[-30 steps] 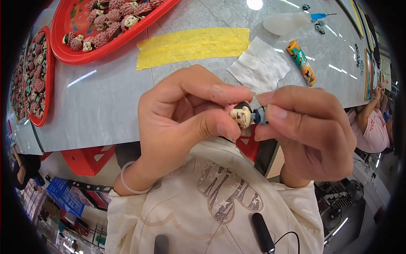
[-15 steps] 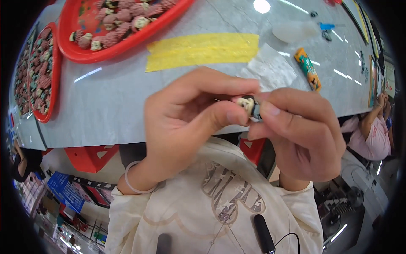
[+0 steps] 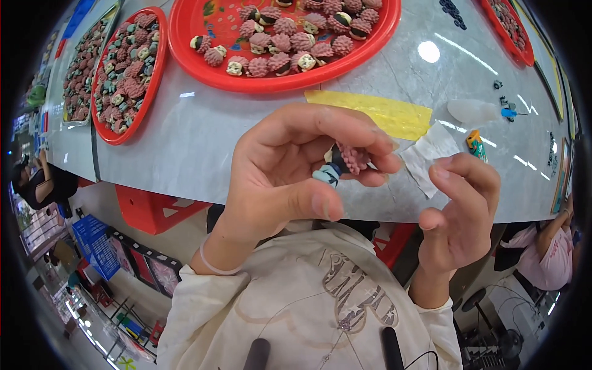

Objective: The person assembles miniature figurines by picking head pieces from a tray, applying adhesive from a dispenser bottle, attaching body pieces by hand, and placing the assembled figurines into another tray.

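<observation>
A small doll figurine (image 3: 351, 159) with a bumpy pink top, a dark part and a pale blue-green lower piece rests in my left hand (image 3: 265, 166). The left fingers curl around its pink end, while the thumb lies apart below. To the right, my right hand (image 3: 459, 216) is raised off the figurine, thumb and bent forefinger apart, nothing visible between them. Beyond the hands lie a crumpled white tissue (image 3: 425, 157) and a strip of yellow tape (image 3: 382, 114) stuck to the grey table (image 3: 185, 154).
A red oval tray (image 3: 271, 85) of pink-topped figures stands at the far side. Another red tray (image 3: 161, 61) of figures sits left. Far right are a translucent bottle (image 3: 472, 111) with a blue-based needle tip and an orange-green packet (image 3: 475, 143). Other people (image 3: 546, 259) sit nearby.
My right hand has let go of the figurine and moved away to the right. The figurine has turned in my left hand, showing its pink side. The view has shifted, revealing more of the trays.
</observation>
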`<state>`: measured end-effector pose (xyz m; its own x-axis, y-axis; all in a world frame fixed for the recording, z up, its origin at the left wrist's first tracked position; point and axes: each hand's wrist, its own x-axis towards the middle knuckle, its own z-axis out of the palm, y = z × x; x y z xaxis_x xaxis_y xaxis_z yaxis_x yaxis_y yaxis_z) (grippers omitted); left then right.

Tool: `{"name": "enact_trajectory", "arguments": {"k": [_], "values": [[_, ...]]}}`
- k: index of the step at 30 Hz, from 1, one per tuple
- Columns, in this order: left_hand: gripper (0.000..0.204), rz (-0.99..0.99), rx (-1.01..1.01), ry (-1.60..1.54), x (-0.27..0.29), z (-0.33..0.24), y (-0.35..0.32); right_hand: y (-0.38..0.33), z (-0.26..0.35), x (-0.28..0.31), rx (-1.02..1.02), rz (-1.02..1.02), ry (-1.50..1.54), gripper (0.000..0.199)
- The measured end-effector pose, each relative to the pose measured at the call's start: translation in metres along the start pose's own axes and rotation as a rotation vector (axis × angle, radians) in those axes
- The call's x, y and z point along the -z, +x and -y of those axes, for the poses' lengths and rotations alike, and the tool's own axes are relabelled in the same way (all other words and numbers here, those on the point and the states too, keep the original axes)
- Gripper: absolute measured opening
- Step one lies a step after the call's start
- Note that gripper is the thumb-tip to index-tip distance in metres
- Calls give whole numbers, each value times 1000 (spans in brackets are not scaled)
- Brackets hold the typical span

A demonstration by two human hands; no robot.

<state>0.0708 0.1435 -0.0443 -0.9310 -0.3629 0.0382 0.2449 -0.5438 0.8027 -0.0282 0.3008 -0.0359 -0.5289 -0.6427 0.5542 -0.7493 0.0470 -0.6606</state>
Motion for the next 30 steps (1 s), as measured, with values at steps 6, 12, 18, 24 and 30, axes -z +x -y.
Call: {"name": "enact_trajectory", "arguments": {"k": [6, 12, 18, 24, 30], "values": [[37, 49, -471, 478, 55, -39, 11, -5, 3, 8, -50, -10, -21, 30], [19, -418, -240, 1774, 119, -128, 13, -10, 6, 5, -173, -63, 33, 17], [16, -412, -287, 1859, 90, -152, 36, -5, 8, 6, -172, -54, 39, 15], [14, 40, -331, 1719, 75, -100, 100, -5, 8, 7, -220, -32, 37, 16], [11, 212, -122, 1693, 79, -91, 116, -9, 2, 23, -257, -88, -5, 15]]}}
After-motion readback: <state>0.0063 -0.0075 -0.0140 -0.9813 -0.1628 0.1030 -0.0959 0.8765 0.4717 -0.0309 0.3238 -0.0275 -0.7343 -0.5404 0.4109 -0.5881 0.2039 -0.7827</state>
